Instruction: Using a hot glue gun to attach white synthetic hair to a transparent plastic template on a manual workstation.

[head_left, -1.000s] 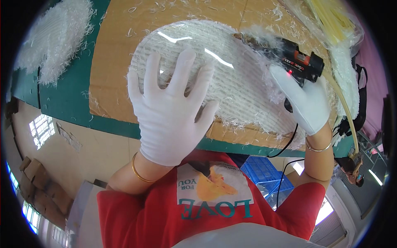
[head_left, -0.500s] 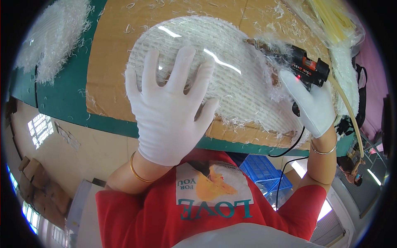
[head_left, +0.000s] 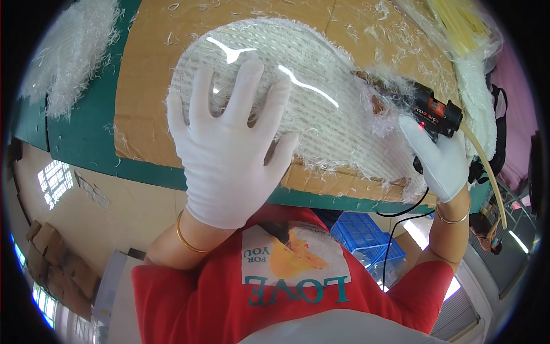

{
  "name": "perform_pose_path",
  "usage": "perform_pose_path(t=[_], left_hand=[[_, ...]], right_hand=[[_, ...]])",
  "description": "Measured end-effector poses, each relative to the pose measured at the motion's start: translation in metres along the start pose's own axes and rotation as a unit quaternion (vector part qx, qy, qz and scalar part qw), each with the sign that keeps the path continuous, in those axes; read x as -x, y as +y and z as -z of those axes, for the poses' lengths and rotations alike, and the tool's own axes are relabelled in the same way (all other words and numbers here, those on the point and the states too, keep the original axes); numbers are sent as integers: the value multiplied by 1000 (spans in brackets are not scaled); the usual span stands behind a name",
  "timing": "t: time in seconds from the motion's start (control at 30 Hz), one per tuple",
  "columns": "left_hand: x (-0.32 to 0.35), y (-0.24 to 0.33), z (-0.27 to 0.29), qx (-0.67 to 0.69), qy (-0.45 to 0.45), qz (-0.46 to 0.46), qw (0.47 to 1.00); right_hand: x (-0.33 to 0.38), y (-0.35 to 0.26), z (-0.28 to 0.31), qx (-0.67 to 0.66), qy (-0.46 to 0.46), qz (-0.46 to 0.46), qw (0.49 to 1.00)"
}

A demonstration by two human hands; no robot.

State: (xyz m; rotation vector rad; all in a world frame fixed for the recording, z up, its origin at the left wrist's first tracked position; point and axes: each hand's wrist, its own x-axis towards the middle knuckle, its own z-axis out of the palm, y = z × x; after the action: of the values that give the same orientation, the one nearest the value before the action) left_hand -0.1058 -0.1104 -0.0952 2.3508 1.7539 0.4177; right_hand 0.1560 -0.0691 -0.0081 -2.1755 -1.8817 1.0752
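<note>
A rounded piece of white shaggy fabric [head_left: 326,129], tapering toward the right, lies ribbed side up on brown cardboard [head_left: 143,92]. Bright reflections on it suggest a clear sheet over the fabric. My white-gloved left hand [head_left: 229,149] rests flat on its left part, fingers spread. At the right, my gloved right hand [head_left: 441,160] grips a black glue gun [head_left: 438,109]. White fibres cling around its front end, and the tip points left at the fabric's far right edge. A pale yellowish glue stick [head_left: 487,166] curves out of its back. Most of the right fingers are hidden.
More white shaggy fabric [head_left: 74,57] lies at the left on the green table [head_left: 80,135]. A plastic bag of yellowish sticks [head_left: 458,28] is at the far right. Black cord [head_left: 392,229] hangs below the table edge near blue crates [head_left: 361,232]. Loose fibres litter the cardboard.
The glue gun and my right hand have moved a little right and nearer to me. My left hand stays spread on the fabric. The whole view has shifted slightly.
</note>
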Motion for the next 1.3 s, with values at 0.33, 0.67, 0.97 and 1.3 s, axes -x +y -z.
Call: perform_pose_path(t=[0.33,0.67,0.97,1.3], left_hand=[[0,1,0,-6,-1,4,1000],[1,-2,2,8,5,11,1000],[4,-5,-2,62,43,12,997],[6,-2,-7,101,72,25,992]], right_hand=[[-11,-28,-4,42,-16,-12,999],[-36,-46,-10,73,-65,55,994],[-55,-82,-33,59,-50,195,978],[-55,-121,-43,91,-113,169,975]])
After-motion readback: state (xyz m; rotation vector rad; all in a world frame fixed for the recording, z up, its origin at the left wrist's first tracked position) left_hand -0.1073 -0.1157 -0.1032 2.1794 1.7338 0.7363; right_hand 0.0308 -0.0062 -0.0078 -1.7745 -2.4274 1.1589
